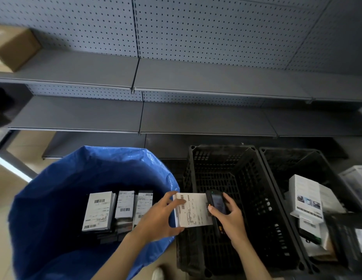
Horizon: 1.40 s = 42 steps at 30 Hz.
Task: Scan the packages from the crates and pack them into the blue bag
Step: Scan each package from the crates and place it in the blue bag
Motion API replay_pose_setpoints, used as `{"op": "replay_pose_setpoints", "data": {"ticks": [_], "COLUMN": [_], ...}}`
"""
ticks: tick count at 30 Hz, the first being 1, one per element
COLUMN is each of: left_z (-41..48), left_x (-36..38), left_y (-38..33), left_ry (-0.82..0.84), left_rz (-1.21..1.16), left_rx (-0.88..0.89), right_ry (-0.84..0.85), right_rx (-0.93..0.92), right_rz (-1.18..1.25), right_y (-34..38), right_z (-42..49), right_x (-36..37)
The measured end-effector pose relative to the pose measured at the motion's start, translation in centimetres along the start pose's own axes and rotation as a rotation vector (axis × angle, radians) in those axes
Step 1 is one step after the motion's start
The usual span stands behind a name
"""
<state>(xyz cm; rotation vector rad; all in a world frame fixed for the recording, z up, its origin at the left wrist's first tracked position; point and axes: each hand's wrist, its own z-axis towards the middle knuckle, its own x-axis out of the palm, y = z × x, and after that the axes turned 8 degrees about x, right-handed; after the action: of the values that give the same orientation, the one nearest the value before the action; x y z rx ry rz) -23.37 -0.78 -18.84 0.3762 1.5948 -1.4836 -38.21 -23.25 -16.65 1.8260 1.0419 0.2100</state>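
Holding the white package (193,211) above the spot where the right rim of the blue bag (54,199) meets the left edge of the middle crate (247,178), you are pinching it with your left hand (158,217), fingers and thumb clamped across its left edge. Your right hand (228,219) is wrapping round the black scanner (216,203), which is sitting at the package's right edge with its screen up, so I am judging the scan to be the step in hand.

The package is looking like a flat, stiff carton, light enough for one hand. Its smooth label may be slipping under a loose grip. Taking it by the left edge is probably serving you well, since most of the printed label is staying uncovered. For the drop into the bag, I am expecting a grip across the two long edges to be steadier.

Inside the bag, other packages (99,211) are lying in rows, labels up, towards its right side. The middle crate is showing no packages that I can see, while the right crate (297,158) is holding several white boxes (305,197) along its near side.
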Motion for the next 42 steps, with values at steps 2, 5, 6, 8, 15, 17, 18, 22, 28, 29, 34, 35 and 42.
{"op": "replay_pose_setpoints", "data": {"ticks": [2,5,6,8,15,17,18,22,28,29,34,35,42], "left_z": [0.4,1.3,1.8,3.0,6.5,7.4,7.8,9.2,10.0,9.9,7.6,6.8,-0.1], "left_x": [-0.9,-2.8,-3.5,-4.9,-8.8,-9.1,-9.0,-8.6,-8.0,-7.9,-7.7,-7.8,-8.6], "left_y": [-0.1,-0.5,-0.4,-0.2,-1.1,-1.6,-1.8,-2.8,-4.9,-5.3,-6.8,-7.1,-8.2], "left_ry": [-0.026,-0.053,-0.064,-0.088,-0.102,-0.103,-0.110,-0.126,-0.172,-0.179,-0.267,-0.298,-0.546], "left_rz": [0.016,0.054,0.105,0.214,0.357,0.363,0.359,0.345,0.311,0.314,0.312,0.304,0.269], "left_rx": [0.006,0.015,0.030,0.048,0.033,0.023,0.022,0.029,0.009,0.000,-0.104,-0.130,-0.362], "right_ry": [-0.005,0.049,0.078,0.147,0.236,0.224,0.217,0.223,0.277,0.286,0.344,0.360,0.526], "right_rx": [-0.023,-0.093,-0.127,-0.196,-0.525,-0.606,-0.647,-0.727,-0.772,-0.784,-0.864,-0.875,-0.919], "right_rz": [-0.029,-0.192,-0.271,-0.466,-1.099,-1.212,-1.260,-1.377,-1.359,-1.347,-1.265,-1.229,-1.025], "right_y": [1.0,3.4,4.3,6.4,13.5,14.2,14.4,15.1,15.1,15.2,15.1,15.0,14.4], "right_z": [0.4,1.3,1.8,2.4,3.3,3.8,4.0,4.7,6.6,6.9,7.8,8.0,7.8], "right_x": [-0.5,-2.5,-3.5,-5.7,-11.7,-13.0,-13.6,-15.9,-18.7,-19.0,-18.7,-18.4,-12.2]}}
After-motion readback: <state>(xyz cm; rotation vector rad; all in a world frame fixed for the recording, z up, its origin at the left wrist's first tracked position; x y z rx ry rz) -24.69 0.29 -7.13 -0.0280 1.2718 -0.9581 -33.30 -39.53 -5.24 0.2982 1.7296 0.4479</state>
